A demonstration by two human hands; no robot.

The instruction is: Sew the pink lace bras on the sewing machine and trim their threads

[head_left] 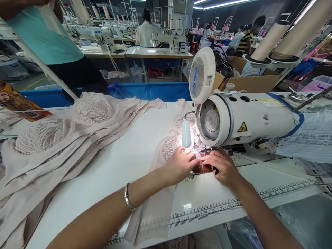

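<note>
My left hand (180, 164) rests on a beige lace garment piece (169, 147) at the needle of a white sewing machine (243, 117), fingers curled and pressing the fabric down. Close beside it on the right, my right hand (221, 166) pinches the same fabric edge under the machine head. A small bright lamp (186, 133) shines on the spot, washing out the needle area. A beige strip of the garment (153, 218) trails toward the table's front edge under my left forearm, which wears a silver bracelet (127, 197).
A heap of beige lace garments (59, 138) covers the left of the white table (124, 162). A printed ruler (220, 207) runs along the front edge. Thread cones (272, 41) stand back right, near a cardboard box (249, 81). A person in teal (44, 38) stands at back left, with other workers at machines behind.
</note>
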